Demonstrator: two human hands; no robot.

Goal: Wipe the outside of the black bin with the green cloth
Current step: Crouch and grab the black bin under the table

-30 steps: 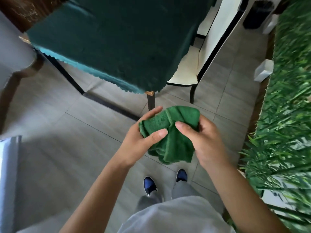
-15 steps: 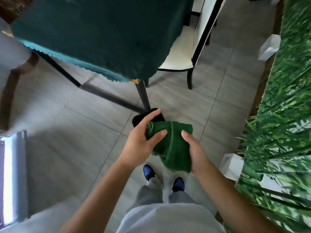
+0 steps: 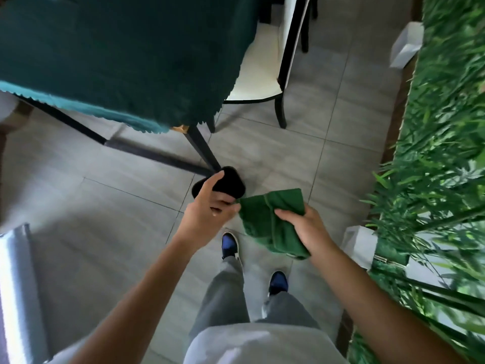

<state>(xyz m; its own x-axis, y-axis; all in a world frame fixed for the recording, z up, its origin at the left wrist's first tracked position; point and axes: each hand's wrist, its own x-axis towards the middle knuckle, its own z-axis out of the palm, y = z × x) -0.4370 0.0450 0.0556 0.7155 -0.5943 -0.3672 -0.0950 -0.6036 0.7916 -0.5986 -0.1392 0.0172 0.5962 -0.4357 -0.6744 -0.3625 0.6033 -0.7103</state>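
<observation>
Tiled floor (image 3: 301,158) | R hand (image 3: 309,227) grips green cloth (image 3: 270,219), beside black bin (image 3: 231,181)

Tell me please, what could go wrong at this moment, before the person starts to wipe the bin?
1. The green cloth is bunched in the right hand and part hangs loose, so it may slip or wipe unevenly.
2. The black bin stands right at the table leg, so that side may be missed.
3. The left hand covers part of the bin, and could leave it unwiped.

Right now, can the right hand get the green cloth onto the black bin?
Probably yes: the right hand grips the green cloth beside the black bin, with nothing between them.
</observation>
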